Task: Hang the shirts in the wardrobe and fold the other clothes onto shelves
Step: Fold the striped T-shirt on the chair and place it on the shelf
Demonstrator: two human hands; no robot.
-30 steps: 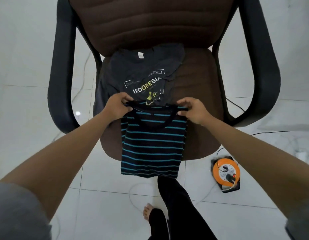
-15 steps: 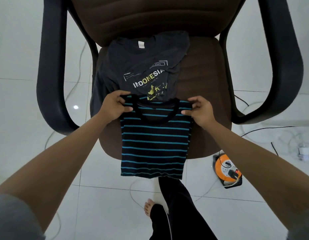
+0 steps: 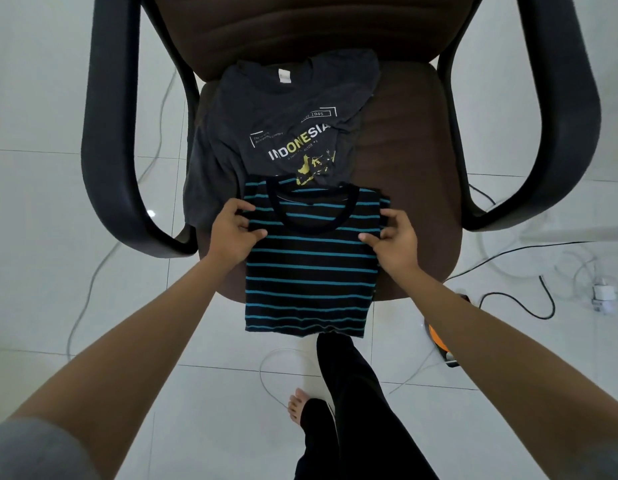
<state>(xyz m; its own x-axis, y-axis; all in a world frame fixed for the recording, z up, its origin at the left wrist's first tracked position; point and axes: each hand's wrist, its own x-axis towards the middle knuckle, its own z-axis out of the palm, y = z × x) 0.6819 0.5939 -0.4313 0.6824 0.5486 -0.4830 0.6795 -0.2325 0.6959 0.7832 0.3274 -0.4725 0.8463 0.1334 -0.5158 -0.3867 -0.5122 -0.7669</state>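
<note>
We pinch the folded striped shirt (image 3: 309,261) at both shoulders, left hand (image 3: 231,233) and right hand (image 3: 394,237), on the chair (image 3: 415,174) seat's front edge; its hem overhangs, and a loosened pinch could undo the fold.

Chair (image 3: 418,188) backrest cut off by top edge. Striped shirt (image 3: 311,271) sleeves folded under, out of sight; its collar covers lower part of yellow print on grey Indonesia t-shirt (image 3: 283,109). Small print beside "INDONESIA" too fine to read. Orange cable reel (image 3: 439,341), right of right-hand grip (image 3: 394,244), mostly hidden behind right forearm. Left-hand grip (image 3: 231,233) fingertips tucked under shirt edge, unseen.
</note>
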